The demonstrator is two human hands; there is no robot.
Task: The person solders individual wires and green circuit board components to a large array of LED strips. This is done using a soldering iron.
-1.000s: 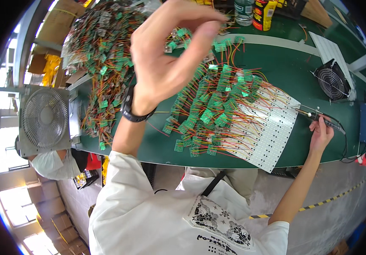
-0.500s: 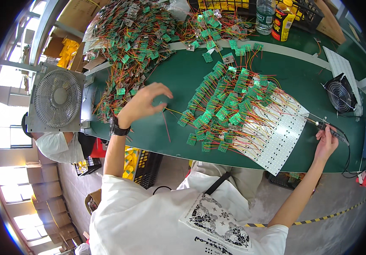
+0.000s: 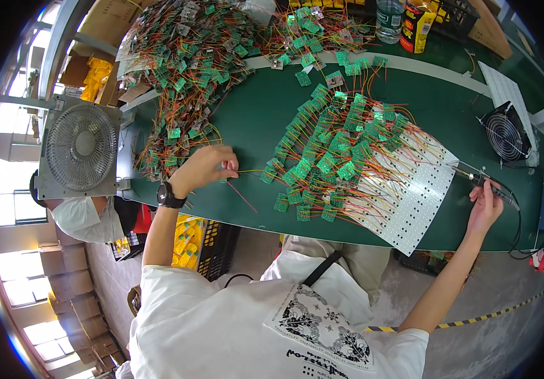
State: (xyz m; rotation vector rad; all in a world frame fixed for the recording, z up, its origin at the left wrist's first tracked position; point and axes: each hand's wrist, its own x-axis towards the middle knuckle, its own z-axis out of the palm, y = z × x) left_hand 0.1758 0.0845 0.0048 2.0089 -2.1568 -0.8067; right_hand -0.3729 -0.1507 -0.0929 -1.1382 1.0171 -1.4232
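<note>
My left hand [image 3: 206, 169] is closed, with thumb and fingertips pinched together over the table. From the pinch run a thin yellow wire and a red wire [image 3: 243, 196]; a speck of green shows below the fingers, and whatever else they hold is hidden. My right hand [image 3: 486, 205] grips a soldering iron [image 3: 481, 179] with a cable, its tip pointing left at the edge of a white perforated board [image 3: 420, 201]. Rows of small green circuit boards [image 3: 313, 148] with red and yellow wires lie beside and partly over that perforated board.
A large heap of wired circuit boards [image 3: 187, 82] covers the far left. A fan [image 3: 81, 148] stands at the left, a small black fan [image 3: 504, 134] at the right. A water bottle [image 3: 389, 22] and a yellow-black drink bottle [image 3: 416, 28] stand at the back. Someone wearing white headgear [image 3: 86, 218] is beyond the left end.
My left hand has moved slightly left and down, and its spread fingers have closed on the wires. My right hand still holds the soldering iron in nearly the same place.
</note>
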